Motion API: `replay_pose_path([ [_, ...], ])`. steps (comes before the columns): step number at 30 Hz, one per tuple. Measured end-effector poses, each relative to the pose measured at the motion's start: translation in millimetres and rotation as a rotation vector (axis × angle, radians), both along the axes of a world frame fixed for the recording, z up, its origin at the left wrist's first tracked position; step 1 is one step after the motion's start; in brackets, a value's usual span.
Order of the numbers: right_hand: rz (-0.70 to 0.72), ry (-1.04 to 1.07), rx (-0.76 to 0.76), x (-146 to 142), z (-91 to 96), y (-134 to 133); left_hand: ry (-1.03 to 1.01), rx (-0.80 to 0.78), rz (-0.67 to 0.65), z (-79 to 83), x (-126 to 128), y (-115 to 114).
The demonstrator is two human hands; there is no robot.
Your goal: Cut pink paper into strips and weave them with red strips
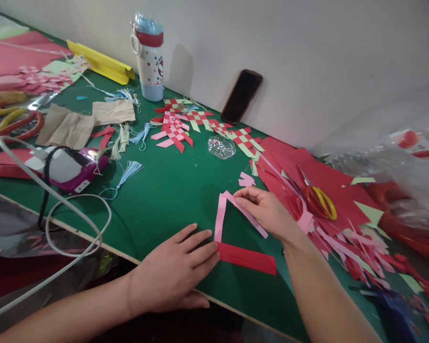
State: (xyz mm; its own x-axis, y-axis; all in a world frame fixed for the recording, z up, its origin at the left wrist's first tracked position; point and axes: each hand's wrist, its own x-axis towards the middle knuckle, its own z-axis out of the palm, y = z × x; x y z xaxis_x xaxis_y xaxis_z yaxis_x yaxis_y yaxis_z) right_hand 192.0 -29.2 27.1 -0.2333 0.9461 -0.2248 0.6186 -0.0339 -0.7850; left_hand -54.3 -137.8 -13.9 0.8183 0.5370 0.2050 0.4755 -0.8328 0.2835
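My left hand [180,262] lies flat on the green table, its fingers stretched out. Its fingertips touch the left end of a red paper strip [248,257]. From that end a pink paper strip [219,216] runs upward. A second pink paper strip [252,220] slants down to the right, its top close to the first one's top; I cannot tell whether they are joined. My right hand [260,207] pinches this slanting strip near its upper end between thumb and fingers. Just beyond it lie small pink paper pieces [247,180].
Woven paper fish [173,128], a dish of beads [221,146] and a phone [241,96] line the wall, with a bottle [150,62]. Scissors [320,197] rest on red paper at right. A white cable [102,228] loops over the left edge near a purple power strip [79,171].
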Motion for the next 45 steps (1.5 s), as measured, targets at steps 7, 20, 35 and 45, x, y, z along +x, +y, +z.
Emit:
replay_pose_path([
  [7,0.005,-0.018,0.012,-0.6,2.7,0.0,0.007,-0.01,-0.002,0.6,-0.2,-0.8],
  [20,0.029,-0.119,0.034,1.2,-3.0,-1.6,-0.029,0.002,0.047,0.9,2.1,-1.0],
  [35,-0.004,-0.3,0.172,3.5,-1.1,-3.4,0.015,-0.006,0.01,-1.9,0.4,-1.1],
  [45,-0.264,-0.513,0.421,70.5,14.4,-5.9,0.031,0.051,0.013,-6.3,0.3,-2.3],
])
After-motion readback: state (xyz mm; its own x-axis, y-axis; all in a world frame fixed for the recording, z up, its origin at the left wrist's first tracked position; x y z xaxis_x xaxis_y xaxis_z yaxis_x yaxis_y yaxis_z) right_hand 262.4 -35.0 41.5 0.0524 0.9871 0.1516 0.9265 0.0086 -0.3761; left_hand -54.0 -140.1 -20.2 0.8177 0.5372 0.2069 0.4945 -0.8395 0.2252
